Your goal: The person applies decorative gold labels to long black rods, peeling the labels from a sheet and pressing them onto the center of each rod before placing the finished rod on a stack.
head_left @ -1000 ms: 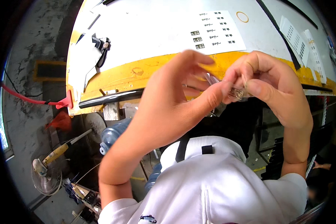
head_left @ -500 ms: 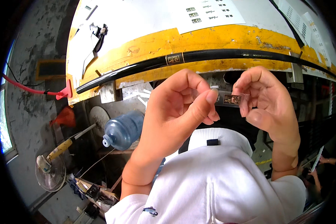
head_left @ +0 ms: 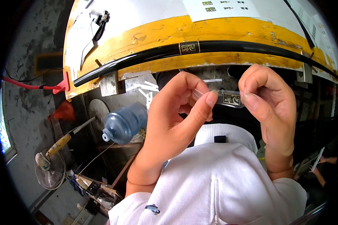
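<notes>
Between my two hands a narrow strip of clear film (head_left: 218, 98) is stretched, bearing a small black-and-gold label (head_left: 231, 99) near its right end. My left hand (head_left: 184, 112) pinches the left part between thumb and fingers. At the label's right edge, my right hand (head_left: 268, 99) closes thumb and forefinger on the strip's end. Just beyond them a long glossy black pole (head_left: 146, 57) lies along the table's near edge. A similar gold-framed label (head_left: 189, 47) sits on its middle.
The yellow-edged table (head_left: 139, 35) holds a label sheet (head_left: 229, 10) and a black-handled tool (head_left: 100, 28). Metal brackets (head_left: 109, 84) support the pole. Below left are a blue water bottle (head_left: 125, 123) and a fan (head_left: 50, 168). Another person's hand (head_left: 323, 160) shows far right.
My right thumb has come up against the forefinger at the strip's end, where it was apart before. The table and pole appear slightly higher in view.
</notes>
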Motion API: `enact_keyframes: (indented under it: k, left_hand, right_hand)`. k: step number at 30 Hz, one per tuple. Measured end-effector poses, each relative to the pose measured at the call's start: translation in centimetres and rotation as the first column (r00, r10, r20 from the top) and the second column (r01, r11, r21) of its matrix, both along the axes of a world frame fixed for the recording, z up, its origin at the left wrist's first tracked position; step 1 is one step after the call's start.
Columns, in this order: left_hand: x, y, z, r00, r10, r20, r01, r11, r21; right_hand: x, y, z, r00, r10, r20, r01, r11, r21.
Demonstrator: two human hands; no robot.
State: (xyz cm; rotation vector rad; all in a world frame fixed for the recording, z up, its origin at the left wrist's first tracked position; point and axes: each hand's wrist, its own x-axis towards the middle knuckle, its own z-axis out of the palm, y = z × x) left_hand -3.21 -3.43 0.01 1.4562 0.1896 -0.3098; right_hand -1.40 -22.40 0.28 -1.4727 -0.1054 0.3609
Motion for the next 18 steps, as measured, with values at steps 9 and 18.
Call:
enact_keyframes:
  k: [9, 18]
  left_hand:
    - [1.0, 2.3, -0.9, 0.986, 0.129, 0.102, -0.138, 0.987, 0.078]
    - [4.5, 3.4, -1.2, 0.959, 0.177, 0.222, -0.23, 0.943, 0.241]
  right_hand:
    - [1.6, 2.8, -1.3, 0.923, -0.017, 0.384, 0.147, 0.938, -0.313]
    - [4.8, 5.7, -2.9, 0.793, -0.011, 0.61, 0.368, 0.806, -0.464]
